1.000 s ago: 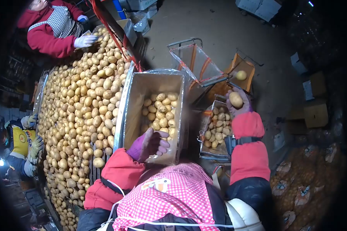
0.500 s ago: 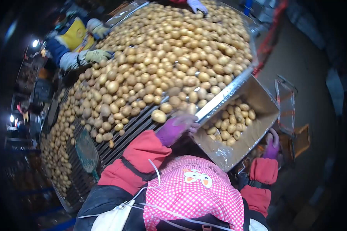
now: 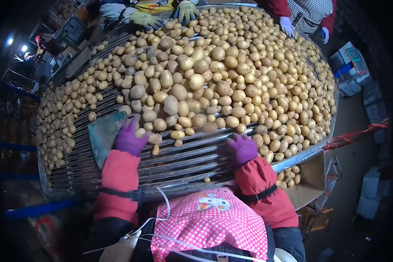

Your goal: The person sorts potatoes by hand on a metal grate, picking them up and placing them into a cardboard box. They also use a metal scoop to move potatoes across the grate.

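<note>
My left hand (image 3: 132, 137), in a purple glove, reaches to the near edge of a heap of potatoes (image 3: 222, 89). Its fingers are apart, and I see no potato gripped in them. Just left of that hand, a worn green shovel-like blade (image 3: 102, 135) lies on the slatted metal table (image 3: 183, 159). My right hand (image 3: 242, 149), also gloved in purple, is over the slats beside the potatoes at the right, with fingers stretched forward and nothing visible in them. A cardboard box (image 3: 312, 177) holding potatoes stands below the table's right edge, partly covered by my right arm.
Across the heap, one person's yellowish gloved hands (image 3: 187, 11) rest by the potatoes. Another person's pale gloved hand (image 3: 287, 26) touches the far right side. A red strap (image 3: 358, 134) runs off the right corner. A scale-like device with a display (image 3: 356, 59) stands beyond.
My view has turned left. Both hands have left the cardboard box; my left hand is now by the green blade and my right hand over the slats.
</note>
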`<state>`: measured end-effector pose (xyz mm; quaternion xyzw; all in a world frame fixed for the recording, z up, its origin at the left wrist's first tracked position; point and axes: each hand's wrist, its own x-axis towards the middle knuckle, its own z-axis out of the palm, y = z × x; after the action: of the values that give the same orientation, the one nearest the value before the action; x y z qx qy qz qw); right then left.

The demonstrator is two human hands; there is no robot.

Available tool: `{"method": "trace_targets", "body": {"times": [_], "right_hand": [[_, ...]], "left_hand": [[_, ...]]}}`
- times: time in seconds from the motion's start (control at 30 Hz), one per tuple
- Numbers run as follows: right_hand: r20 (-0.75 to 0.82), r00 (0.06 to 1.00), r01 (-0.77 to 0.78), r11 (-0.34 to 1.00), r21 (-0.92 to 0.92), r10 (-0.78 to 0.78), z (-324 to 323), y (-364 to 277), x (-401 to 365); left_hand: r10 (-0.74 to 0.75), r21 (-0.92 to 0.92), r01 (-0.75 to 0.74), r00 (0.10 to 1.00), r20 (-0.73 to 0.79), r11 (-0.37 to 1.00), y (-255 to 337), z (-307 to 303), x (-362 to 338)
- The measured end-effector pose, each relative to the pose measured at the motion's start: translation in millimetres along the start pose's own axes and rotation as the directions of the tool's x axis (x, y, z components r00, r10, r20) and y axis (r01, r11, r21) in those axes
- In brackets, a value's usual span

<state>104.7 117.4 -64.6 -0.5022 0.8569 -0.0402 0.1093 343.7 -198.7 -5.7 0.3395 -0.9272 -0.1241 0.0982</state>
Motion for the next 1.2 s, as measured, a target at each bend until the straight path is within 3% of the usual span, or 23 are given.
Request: {"method": "trace_targets", "body": {"times": [0.03, 0.07, 0.1, 0.13, 0.17, 0.2, 0.27, 0.33, 0.4, 0.43, 0.53, 0.57, 0.67, 0.7, 0.73, 0.77, 0.8, 0.83, 0.9, 0.97, 1.03, 1.13, 1.2], "right_hand": [[0.044, 0.998, -0.044, 0.997, 0.066, 0.041, -1.6, 4.5, -2.5], [-0.026, 0.996, -0.057, 0.865, 0.498, 0.080, -5.3, 7.2, -10.8], [-0.080, 0.984, -0.025, 0.563, 0.826, 0.161, -12.0, 12.4, -21.5], [-0.100, 0.958, 0.059, 0.156, 0.986, 0.269, -21.3, 16.4, -35.2], [-0.029, 0.952, 0.082, -0.161, 0.984, 0.305, -37.7, 20.8, -42.9], [-0.031, 0.945, 0.170, -0.407, 0.897, 0.324, -38.1, 25.8, -52.4], [-0.129, 0.893, 0.368, -0.535, 0.760, 0.432, -34.1, 30.3, -65.9], [-0.062, 0.892, 0.396, -0.708, 0.585, 0.447, -48.8, 28.5, -88.2], [0.094, 0.798, 0.420, -0.662, 0.621, 0.595, -59.0, 22.8, -103.2], [0.069, 0.834, 0.458, -0.757, 0.467, 0.547, -58.4, 27.2, -114.2], [-0.034, 0.837, 0.519, -0.771, 0.371, 0.547, -44.2, 33.7, -145.8], [0.010, 0.811, 0.520, -0.729, 0.445, 0.585, -35.1, 39.5, -156.6], [0.058, 0.796, 0.517, -0.726, 0.454, 0.603, -23.4, 56.5, -200.2], [0.242, 0.745, 0.450, -0.736, 0.505, 0.621, -23.8, 65.4, -219.3], [0.258, 0.659, 0.470, -0.654, 0.593, 0.707, -18.6, 66.2, -239.5], [0.385, 0.702, 0.425, -0.786, 0.448, 0.599, -14.5, 84.0, -261.5], [0.418, 0.635, 0.492, -0.757, 0.429, 0.650, -0.4, 96.1, -288.9], [0.454, 0.564, 0.553, -0.724, 0.412, 0.689, 20.5, 104.2, -321.4], [0.445, 0.252, 0.635, -0.493, 0.594, 0.860, 44.2, 108.7, -379.0], [0.049, -0.201, 0.248, 0.002, 0.969, 0.978, 75.1, 96.4, -433.0], [-0.295, -0.187, -0.186, 0.261, 0.947, 0.937, 105.4, 93.8, -464.0], [-0.167, -0.049, -0.097, 0.162, 0.982, 0.985, 88.1, 100.4, -454.5], [-0.076, 0.044, -0.053, 0.078, 0.995, 0.996, 73.0, 99.9, -439.4]], "left_hand": [[0.005, 0.047, -0.007, 0.999, 0.034, 0.999, 6.8, 10.8, 2.9], [-0.008, -0.002, 0.009, 0.999, 0.043, 1.000, 22.7, 14.3, 6.4], [-0.015, -0.053, 0.018, 0.999, 0.051, 0.998, 42.5, 16.0, 12.3], [-0.017, -0.105, 0.024, 0.998, 0.066, 0.994, 57.2, 20.4, 16.3], [0.162, 0.036, -0.160, 0.985, -0.055, 0.986, 64.9, 35.8, 18.9], [0.078, -0.056, -0.079, 0.997, -0.023, 0.995, 71.4, 43.9, 22.1], [-0.078, -0.216, 0.092, 0.994, 0.070, 0.972, 85.6, 51.1, 26.9], [0.046, -0.180, -0.034, 0.997, 0.064, 0.983, 99.9, 57.1, 26.2], [0.085, -0.143, -0.075, 0.994, 0.066, 0.987, 125.4, 58.8, 19.8], [0.099, -0.136, -0.089, 0.993, 0.070, 0.987, 145.0, 54.4, 15.7], [0.226, -0.201, -0.207, 0.971, 0.079, 0.957, 158.3, 73.2, 19.0], [0.193, -0.205, -0.166, 0.974, 0.120, 0.965, 173.6, 72.8, 16.5], [0.319, -0.247, -0.297, 0.946, 0.054, 0.922, 196.5, 91.1, 7.6], [0.278, -0.515, -0.161, 0.948, 0.158, 0.842, 202.4, 103.8, 8.9], [0.268, -0.640, -0.039, 0.926, 0.266, 0.768, 222.7, 98.2, 2.0], [0.265, -0.727, 0.099, 0.890, 0.370, 0.680, 247.1, 93.1, -8.9], [0.415, -0.791, -0.144, 0.898, 0.148, 0.595, 255.5, 114.6, -16.8], [0.423, -0.861, 0.113, 0.834, 0.354, 0.496, 269.3, 115.4, -19.2], [0.424, -0.824, 0.140, 0.803, 0.419, 0.549, 306.3, 103.4, -30.3], [0.456, -0.831, 0.161, 0.772, 0.443, 0.533, 326.1, 108.4, -32.5], [0.453, -0.817, 0.205, 0.748, 0.486, 0.539, 343.2, 107.8, -34.2], [0.448, -0.818, 0.196, 0.756, 0.477, 0.541, 350.0, 112.4, -38.9], [0.467, -0.764, 0.118, 0.730, 0.500, 0.634, 356.8, 105.1, -45.8]]}}
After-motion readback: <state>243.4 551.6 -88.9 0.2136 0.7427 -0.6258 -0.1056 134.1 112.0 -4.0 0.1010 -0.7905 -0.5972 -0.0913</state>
